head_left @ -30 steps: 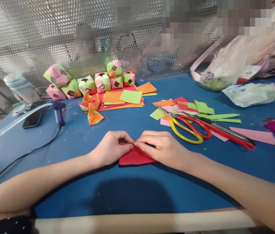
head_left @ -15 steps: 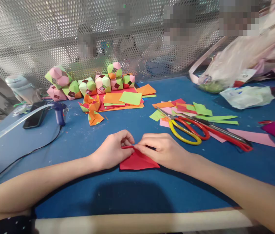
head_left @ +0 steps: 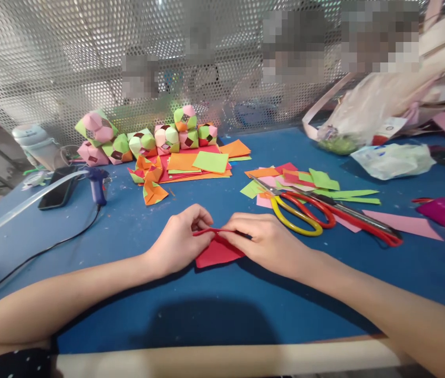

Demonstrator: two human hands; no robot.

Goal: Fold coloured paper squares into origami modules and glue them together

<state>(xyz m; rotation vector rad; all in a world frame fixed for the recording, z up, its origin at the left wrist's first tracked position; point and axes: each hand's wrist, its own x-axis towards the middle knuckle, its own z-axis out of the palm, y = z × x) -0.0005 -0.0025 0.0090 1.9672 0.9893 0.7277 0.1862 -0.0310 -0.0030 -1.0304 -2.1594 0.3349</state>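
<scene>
A red sheet of paper (head_left: 219,252) is held at its far edge by both hands, over the front middle of the blue table. My left hand (head_left: 180,239) pinches the edge on the left, thumb on the near side and fingers curled behind. On the right, my right hand (head_left: 265,239) grips the same edge between thumb and fingers and covers the paper's right corner. The far edge looks folded over, though the fingers hide part of it. Beyond my right hand lie scissors (head_left: 297,212) with one yellow and one red handle.
Behind stand several folded paper balls (head_left: 167,137) and a stack of coloured paper (head_left: 210,160). Paper scraps (head_left: 312,178) lie under the scissors. At left are a glue gun (head_left: 96,186), its cord and a phone (head_left: 54,194). A plastic packet (head_left: 393,160) rests at right.
The red paper has lifted and tilted a little at its near edge, and less of its right side shows. Both hands keep their hold. The camera view has shifted slightly.
</scene>
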